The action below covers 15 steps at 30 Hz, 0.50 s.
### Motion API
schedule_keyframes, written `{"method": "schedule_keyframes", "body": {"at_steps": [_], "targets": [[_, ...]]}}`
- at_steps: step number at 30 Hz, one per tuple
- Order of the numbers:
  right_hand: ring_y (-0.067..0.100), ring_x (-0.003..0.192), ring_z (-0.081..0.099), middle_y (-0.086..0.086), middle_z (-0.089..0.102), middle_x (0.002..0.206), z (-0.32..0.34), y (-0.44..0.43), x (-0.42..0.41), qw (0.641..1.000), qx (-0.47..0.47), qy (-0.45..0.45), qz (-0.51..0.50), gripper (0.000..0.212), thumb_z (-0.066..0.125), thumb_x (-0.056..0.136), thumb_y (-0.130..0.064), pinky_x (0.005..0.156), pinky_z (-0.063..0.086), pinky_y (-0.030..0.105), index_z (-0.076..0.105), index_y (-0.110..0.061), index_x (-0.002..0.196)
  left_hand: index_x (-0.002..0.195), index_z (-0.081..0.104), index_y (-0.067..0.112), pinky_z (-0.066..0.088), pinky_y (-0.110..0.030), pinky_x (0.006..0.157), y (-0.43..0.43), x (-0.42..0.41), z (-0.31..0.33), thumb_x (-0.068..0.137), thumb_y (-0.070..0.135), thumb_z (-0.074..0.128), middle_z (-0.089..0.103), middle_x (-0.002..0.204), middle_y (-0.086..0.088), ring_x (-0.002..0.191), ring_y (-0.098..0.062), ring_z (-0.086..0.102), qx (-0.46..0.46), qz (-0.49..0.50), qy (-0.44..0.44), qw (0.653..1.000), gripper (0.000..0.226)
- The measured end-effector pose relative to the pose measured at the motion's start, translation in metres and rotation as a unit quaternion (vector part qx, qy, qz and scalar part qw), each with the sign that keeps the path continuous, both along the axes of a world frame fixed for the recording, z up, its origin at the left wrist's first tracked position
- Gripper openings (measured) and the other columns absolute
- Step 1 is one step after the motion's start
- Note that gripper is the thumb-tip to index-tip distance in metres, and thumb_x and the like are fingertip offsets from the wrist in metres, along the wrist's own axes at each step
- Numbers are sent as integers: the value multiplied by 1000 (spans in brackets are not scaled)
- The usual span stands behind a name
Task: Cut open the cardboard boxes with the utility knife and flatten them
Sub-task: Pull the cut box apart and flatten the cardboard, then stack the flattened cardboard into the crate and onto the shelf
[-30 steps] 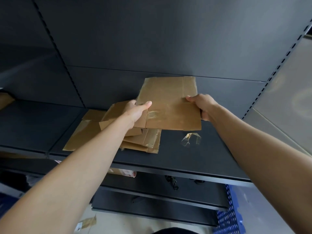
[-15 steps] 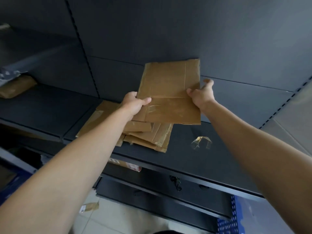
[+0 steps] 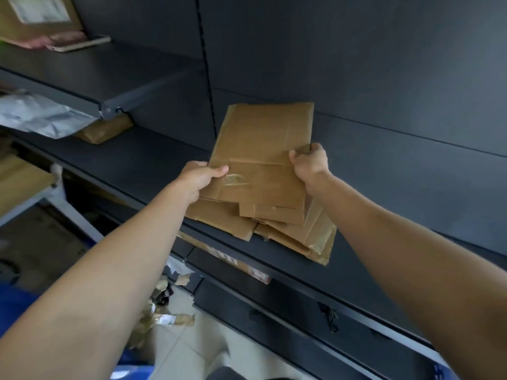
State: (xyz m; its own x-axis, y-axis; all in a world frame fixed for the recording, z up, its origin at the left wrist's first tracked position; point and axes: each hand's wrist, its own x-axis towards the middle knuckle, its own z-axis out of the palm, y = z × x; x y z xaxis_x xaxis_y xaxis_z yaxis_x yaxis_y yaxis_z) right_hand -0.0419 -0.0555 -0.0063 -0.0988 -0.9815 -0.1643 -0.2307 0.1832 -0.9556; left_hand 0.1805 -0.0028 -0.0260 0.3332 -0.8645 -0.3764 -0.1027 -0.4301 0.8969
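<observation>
Pinching flattened box point(image 3: 263, 160) with both hands, left point(image 3: 199, 178), right point(image 3: 311, 161); lowering square onto pile point(image 3: 288, 229); keeping edges aligned on shelf point(image 3: 384, 215).

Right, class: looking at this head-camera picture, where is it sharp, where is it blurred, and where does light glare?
Head view: the flattened cardboard and both hands, left and right, are fairly sharp; the upper-left shelf items are blurred; glare shows on the tape patch; shelf lines bow with wide-angle distortion.
</observation>
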Motion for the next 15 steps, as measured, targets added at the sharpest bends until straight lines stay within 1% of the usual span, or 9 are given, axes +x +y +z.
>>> {"method": "schedule_keyframes", "body": {"at_steps": [3, 5, 6, 7, 8, 10, 11, 13, 15], "targets": [[25, 112, 57, 7, 59, 125, -13, -9, 37, 997, 23, 60, 38, 39, 55, 96, -26, 90, 47, 32, 49, -11, 132, 111, 68, 10, 50, -38, 96, -6, 43, -4, 78, 25, 79, 70, 109, -6, 98, -22, 65, -2, 36, -35, 999, 38], [27, 122, 50, 7, 54, 134, -23, -15, 54, 988, 24, 137, 71, 48, 52, 97, -34, 97, 40, 34, 44, -13, 139, 115, 66, 10, 49, -36, 96, -7, 74, -7, 78, 24, 79, 68, 113, -5, 100, -21, 64, 1, 48, -51, 998, 42], [29, 130, 42, 7, 49, 139, -28, -18, 60, 974, 30, 203, 98, 53, 51, 96, -40, 104, 34, 37, 40, -18, 143, 117, 65, 10, 48, -34, 96, -8, 89, -10, 79, 23, 78, 66, 116, -4, 102, -22, 63, 3, 51, -61, 997, 43], [31, 137, 32, 7, 43, 145, -34, -19, 63, 946, 42, 292, 136, 56, 50, 95, -44, 110, 27, 43, 36, -25, 145, 120, 62, 9, 47, -32, 96, -10, 103, -16, 79, 22, 77, 64, 119, -1, 104, -22, 62, 5, 53, -69, 996, 45], [34, 142, 20, 6, 34, 151, -40, -18, 66, 905, 62, 381, 177, 58, 51, 94, -46, 114, 18, 49, 32, -31, 147, 127, 57, 8, 46, -31, 96, -10, 115, -20, 80, 21, 77, 60, 121, 1, 107, -23, 60, 11, 53, -70, 996, 53], [38, 146, -1, 3, 15, 159, -53, -19, 67, 834, 100, 495, 222, 61, 52, 94, -41, 115, 3, 57, 24, -39, 149, 136, 49, 5, 45, -31, 97, -14, 133, -32, 80, 19, 77, 57, 126, -3, 109, -23, 58, 24, 50, -81, 995, 64], [38, 145, -6, 2, 9, 160, -60, -20, 64, 818, 113, 519, 223, 64, 53, 94, -36, 114, 0, 59, 21, -42, 149, 138, 45, 3, 44, -31, 99, -15, 138, -39, 81, 17, 76, 54, 129, -2, 111, -24, 56, 34, 47, -89, 994, 67], [39, 145, -8, -1, 6, 161, -74, -21, 54, 808, 130, 539, 198, 70, 56, 93, -27, 113, -3, 63, 18, -46, 149, 141, 41, 0, 38, -29, 103, -19, 142, -53, 83, 16, 74, 50, 138, -10, 122, -27, 51, 51, 40, -105, 992, 68], [39, 145, -7, -2, 8, 160, -82, -21, 41, 810, 154, 540, 168, 69, 56, 93, -31, 112, -3, 64, 17, -49, 148, 140, 42, -1, 34, -27, 103, -24, 141, -64, 85, 16, 72, 47, 141, -14, 128, -28, 46, 73, 21, -131, 988, 65]]}}
